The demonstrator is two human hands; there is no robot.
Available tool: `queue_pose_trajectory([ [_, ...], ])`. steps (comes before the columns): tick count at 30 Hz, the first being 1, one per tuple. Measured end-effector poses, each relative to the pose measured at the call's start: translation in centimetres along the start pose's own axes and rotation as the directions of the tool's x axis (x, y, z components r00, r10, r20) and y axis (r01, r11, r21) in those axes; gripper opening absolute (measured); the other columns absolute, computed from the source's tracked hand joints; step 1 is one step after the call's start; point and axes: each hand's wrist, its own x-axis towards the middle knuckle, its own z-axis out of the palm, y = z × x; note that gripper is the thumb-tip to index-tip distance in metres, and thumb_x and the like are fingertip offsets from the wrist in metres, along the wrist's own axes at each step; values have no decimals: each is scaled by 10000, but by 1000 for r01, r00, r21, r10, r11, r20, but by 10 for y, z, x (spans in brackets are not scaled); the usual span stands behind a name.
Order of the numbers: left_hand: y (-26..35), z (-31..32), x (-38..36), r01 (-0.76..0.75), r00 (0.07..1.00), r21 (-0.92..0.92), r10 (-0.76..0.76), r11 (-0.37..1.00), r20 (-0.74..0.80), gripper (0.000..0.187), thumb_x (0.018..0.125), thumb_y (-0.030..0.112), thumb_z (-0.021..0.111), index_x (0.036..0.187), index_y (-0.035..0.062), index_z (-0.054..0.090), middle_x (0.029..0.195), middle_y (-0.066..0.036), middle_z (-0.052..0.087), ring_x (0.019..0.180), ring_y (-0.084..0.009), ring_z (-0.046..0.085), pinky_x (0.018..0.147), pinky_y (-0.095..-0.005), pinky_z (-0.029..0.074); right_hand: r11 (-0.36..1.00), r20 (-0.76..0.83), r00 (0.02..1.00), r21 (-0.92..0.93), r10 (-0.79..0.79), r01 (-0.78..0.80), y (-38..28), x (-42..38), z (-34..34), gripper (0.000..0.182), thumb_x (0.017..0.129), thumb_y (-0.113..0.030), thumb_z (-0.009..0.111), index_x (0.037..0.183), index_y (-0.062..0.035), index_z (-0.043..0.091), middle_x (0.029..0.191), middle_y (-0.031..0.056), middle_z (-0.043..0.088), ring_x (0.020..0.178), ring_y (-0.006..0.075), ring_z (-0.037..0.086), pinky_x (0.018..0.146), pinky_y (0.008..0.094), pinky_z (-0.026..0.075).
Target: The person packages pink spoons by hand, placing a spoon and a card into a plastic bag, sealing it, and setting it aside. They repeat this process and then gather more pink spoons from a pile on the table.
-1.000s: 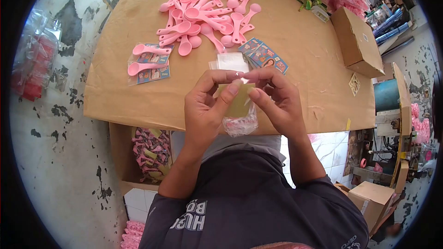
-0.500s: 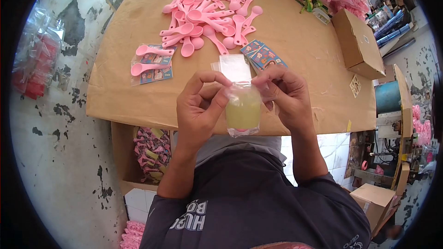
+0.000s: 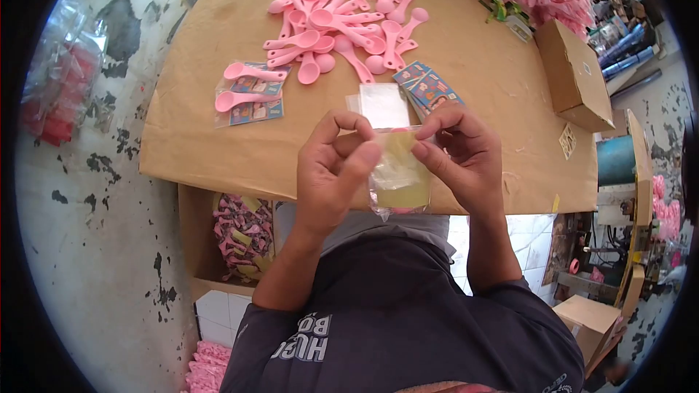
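Note:
Both hands hold a small clear plastic bag near the table's front edge. A yellow-green card shows through it, with a bit of pink at its top and bottom. My left hand pinches the upper left corner between thumb and fingers. On the other side, my right hand pinches the upper right corner. A crinkled, whitish layer of plastic lies across the bag's upper front. Just beyond the bag is a stack of clear plastic sleeves, partly hidden. Blue printed cards lie beside that stack.
Pink measuring spoons are heaped at the back of the brown-covered table. Two bagged pink spoons with blue cards lie at left. A cardboard box stands at right. Below the table's left edge, a box holds packed pieces.
The plastic at the bag's top now lies folded down over its front. My right thumb has come onto the bag's upper right. The view has shifted slightly.

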Motion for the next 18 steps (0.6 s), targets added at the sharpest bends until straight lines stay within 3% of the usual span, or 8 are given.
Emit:
queue_pose_trajectory([
  [5, 13, 17, 3, 56, 996, -74, -61, 996, -67, 435, 984, 40, 656, 1376, -3, 473, 1158, -220, 713, 1067, -198, 694, 931, -306, 557, 992, -57, 998, 126, -6, 13, 12, 7, 9, 287, 902, 37, 741, 1102, -44, 552, 928, -2, 597, 823, 38, 555, 715, 196, 451],
  [8, 15, 6, 3, 198, 979, 105, -202, 974, 22, 464, 971, 15, 662, 1403, -13, 494, 1166, -180, 719, 1050, -171, 693, 937, -299, 553, 991, -119, 992, 124, -39, 54, 10, 11, 14, 353, 891, 42, 748, 1142, -57, 520, 910, -11, 580, 800, 35, 542, 673, 196, 437],
  [10, 14, -2, 3, 88, 996, 270, -91, 959, -3, 406, 962, -17, 660, 1356, -27, 565, 1171, -142, 723, 1043, -151, 690, 915, -292, 552, 996, -118, 993, 85, -15, 25, 10, 10, 13, 309, 883, 13, 763, 1111, -60, 568, 908, -14, 585, 789, 29, 540, 645, 196, 419],
  [11, 16, -6, 4, 10, 999, 216, -3, 976, -33, 359, 957, -28, 662, 1310, -36, 597, 1163, -131, 724, 1039, -146, 689, 909, -291, 551, 996, -127, 992, 84, -7, 18, 10, 7, 11, 309, 883, 13, 763, 1111, -60, 568, 908, -14, 585, 789, 29, 540, 645, 196, 419],
  [12, 19, -12, 7, -69, 994, 163, 81, 984, -68, 315, 952, -39, 664, 1265, -46, 629, 1155, -121, 726, 1035, -141, 689, 904, -289, 550, 989, -94, 995, -136, 42, -55, 9, 5, 7, 283, 873, -2, 772, 1087, -63, 597, 902, -12, 585, 786, 28, 544, 641, 199, 413],
  [14, 34, -27, 11, -89, 931, 511, 253, 855, -262, 291, 939, -59, 670, 1228, -55, 638, 1138, -124, 726, 1044, -146, 685, 903, -289, 546, 858, -64, 996, -505, 67, -90, 10, 3, 4, 213, 857, -89, 789, 1027, -62, 663, 891, 25, 599, 780, 92, 595, 631, 257, 437],
  [16, 49, -44, 26, -305, 813, 681, 555, 665, -178, 274, 926, -61, 687, 1196, -20, 660, 1129, -115, 720, 1020, -148, 687, 898, -297, 545, 805, 8, 999, -593, 35, -24, 11, 0, -2, 228, 855, -119, 791, 1031, -58, 660, 898, 48, 603, 791, 150, 607, 652, 298, 457],
  [18, 64, -66, 42, -350, 786, 827, 618, 441, 3, 307, 930, -47, 671, 1231, 16, 659, 1194, -137, 703, 1084, -180, 682, 946, -331, 532, 747, 128, 990, -664, 55, 44, 14, -6, -7, 292, 849, -218, 795, 1038, -46, 652, 934, 100, 587, 865, 290, 603, 748, 403, 486],
])
